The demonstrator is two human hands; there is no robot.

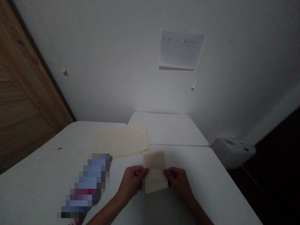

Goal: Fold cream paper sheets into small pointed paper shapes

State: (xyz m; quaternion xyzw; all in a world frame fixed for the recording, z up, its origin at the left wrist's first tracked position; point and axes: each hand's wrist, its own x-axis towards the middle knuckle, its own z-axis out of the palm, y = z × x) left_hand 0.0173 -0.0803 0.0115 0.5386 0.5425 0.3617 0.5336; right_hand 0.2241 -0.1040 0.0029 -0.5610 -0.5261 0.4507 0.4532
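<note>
Office-type workrm, prob.: wht tables (201,175), printed chart (179,51) on wall (105,62).

No text can be read. The white rectangular paper sheet (181,50) on the white wall (105,62) bears a printed table (179,53) of rows and columns, with small dark lettering (171,40) along its top row, too tiny and blurred to make out.

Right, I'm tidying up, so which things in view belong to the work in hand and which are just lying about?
In the work:
small beige paper, held by left hand and right hand;
stacked beige sheets, probably.

Seemingly just about:
pixelated item, unidentifiable;
printed grid sheet on the wall;
white container.
</note>
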